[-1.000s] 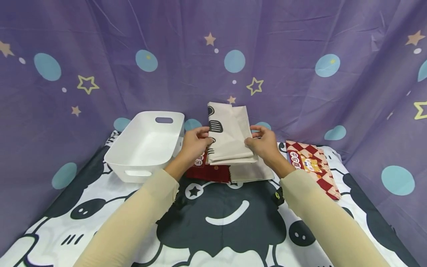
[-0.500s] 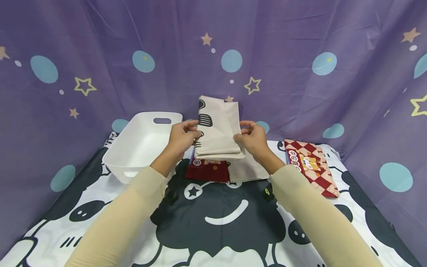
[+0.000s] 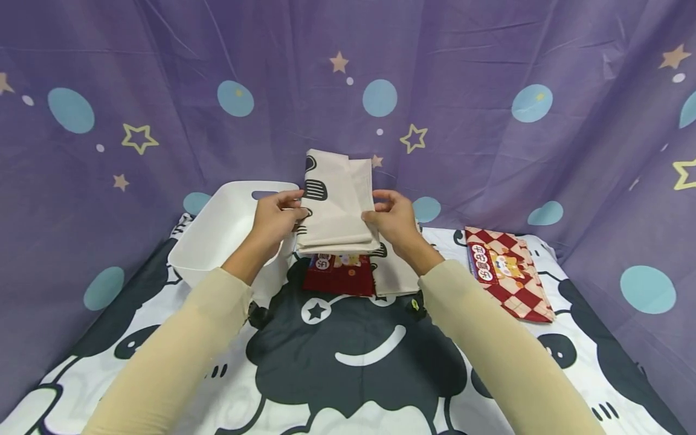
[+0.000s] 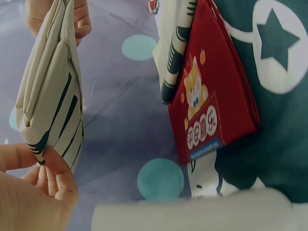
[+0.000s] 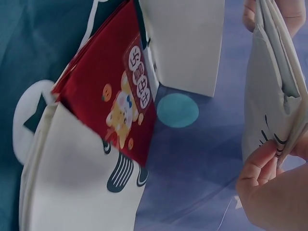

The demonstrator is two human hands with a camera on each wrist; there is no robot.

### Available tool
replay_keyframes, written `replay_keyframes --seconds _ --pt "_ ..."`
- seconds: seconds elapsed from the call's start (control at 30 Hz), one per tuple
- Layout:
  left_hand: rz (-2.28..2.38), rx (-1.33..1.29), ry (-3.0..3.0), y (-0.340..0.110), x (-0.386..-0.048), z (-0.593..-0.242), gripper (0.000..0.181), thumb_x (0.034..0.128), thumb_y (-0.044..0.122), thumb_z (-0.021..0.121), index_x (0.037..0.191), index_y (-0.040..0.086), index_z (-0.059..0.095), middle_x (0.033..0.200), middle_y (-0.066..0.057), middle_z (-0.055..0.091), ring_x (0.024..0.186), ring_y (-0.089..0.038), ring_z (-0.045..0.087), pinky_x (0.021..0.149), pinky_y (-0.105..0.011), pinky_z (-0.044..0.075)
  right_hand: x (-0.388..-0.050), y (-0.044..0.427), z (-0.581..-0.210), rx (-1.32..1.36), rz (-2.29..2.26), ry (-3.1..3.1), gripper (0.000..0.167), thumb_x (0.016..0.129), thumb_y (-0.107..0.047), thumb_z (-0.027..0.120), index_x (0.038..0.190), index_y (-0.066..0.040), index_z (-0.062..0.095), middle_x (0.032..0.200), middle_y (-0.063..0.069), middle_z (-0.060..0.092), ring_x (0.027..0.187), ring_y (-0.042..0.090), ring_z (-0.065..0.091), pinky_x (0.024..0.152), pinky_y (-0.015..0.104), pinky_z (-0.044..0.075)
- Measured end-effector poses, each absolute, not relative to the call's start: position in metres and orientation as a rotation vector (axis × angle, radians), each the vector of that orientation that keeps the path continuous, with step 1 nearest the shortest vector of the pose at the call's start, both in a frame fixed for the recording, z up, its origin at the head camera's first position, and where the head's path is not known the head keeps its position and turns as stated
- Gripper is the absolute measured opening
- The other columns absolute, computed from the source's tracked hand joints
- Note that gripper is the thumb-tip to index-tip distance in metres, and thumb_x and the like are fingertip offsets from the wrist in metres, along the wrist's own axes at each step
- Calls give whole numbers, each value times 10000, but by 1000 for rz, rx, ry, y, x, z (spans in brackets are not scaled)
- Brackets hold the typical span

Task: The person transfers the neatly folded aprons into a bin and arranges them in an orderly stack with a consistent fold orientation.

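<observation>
A folded cream cloth [image 3: 339, 202] with black striped prints is held up off the table between both hands. My left hand [image 3: 273, 220] pinches its left edge, and my right hand [image 3: 398, 222] pinches its right edge. The left wrist view shows the layered folds of the cloth [image 4: 55, 91] from the side, thumb and fingers gripping a corner. Below it on the table lie a red folded cloth [image 3: 339, 279] with a cartoon animal print and another cream folded cloth [image 3: 396, 272], partly hidden by the right hand. In the right wrist view the red cloth [image 5: 113, 86] overlaps this cream one.
A white plastic basket [image 3: 203, 232] with handle holes stands at the left, partly behind the left hand. A red checkered folded cloth [image 3: 508, 272] lies at the right. Behind the table hangs a purple curtain [image 3: 462, 60]; a cartoon-print sheet [image 3: 361, 386] covers the tabletop.
Both hands have carried the folded cream cloth leftward and slightly up, closer to the white basket. More of the cream cloth's place on the table is covered by the right hand and forearm differently; other things stay put.
</observation>
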State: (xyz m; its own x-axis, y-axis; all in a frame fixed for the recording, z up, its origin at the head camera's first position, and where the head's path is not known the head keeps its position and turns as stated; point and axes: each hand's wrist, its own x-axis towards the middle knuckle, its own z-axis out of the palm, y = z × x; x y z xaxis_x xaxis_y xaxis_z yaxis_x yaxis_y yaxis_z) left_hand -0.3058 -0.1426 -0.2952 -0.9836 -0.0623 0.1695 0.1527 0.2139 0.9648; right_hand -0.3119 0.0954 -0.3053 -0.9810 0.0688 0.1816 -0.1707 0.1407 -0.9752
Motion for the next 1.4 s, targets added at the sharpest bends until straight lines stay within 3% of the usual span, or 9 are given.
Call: replay_keyframes --seconds 0.2,0.33,0.57,0.67,1.07,1.4 --pt "-1872 -65 -2321 -156 -305 -292 460 954 17 652 1411 32 605 1094 -78 562 865 -105 596 682 -186 542 -314 82 -301 92 2030 -2221 490 892 22 745 1357 -31 602 1037 133 597 843 212 613 737 308 566" --pt "-1908 -42 -2304 -165 -304 -290 472 950 0 650 1418 24 597 1087 -70 557 868 -96 598 689 -189 552 -317 73 -301 102 2078 -2217 452 931 11 702 1368 -39 599 1036 107 577 869 195 595 721 279 548" --pt "-1908 -12 -2296 -180 -304 -291 478 948 -15 643 1422 17 591 1108 -67 563 889 -78 599 696 -187 550 -320 59 -302 166 2193 -2150 454 944 64 567 1393 -7 573 964 82 586 752 147 556 583 225 472" --pt "-1889 -13 -2299 -187 -305 -292 477 950 -16 639 1423 18 589 1109 -65 566 881 -71 611 700 -188 551 -319 54 -301 184 2221 -2139 486 931 79 535 1409 -6 559 982 84 584 724 145 548 592 246 468" --pt "-1828 -47 -2364 -221 -306 -294 493 963 17 648 1448 11 559 1111 -53 554 915 -77 613 719 -202 568 -316 24 -301 192 2307 -2115 481 943 94 538 1416 12 548 1025 81 566 834 190 580 676 265 535" --pt "-1848 -70 -2399 -246 -307 -296 536 980 37 649 1496 20 503 1129 -41 517 946 -78 600 747 -207 571 -315 2 -308 158 2359 -2045 436 961 84 563 1391 17 587 995 66 570 792 154 585 660 262 536"
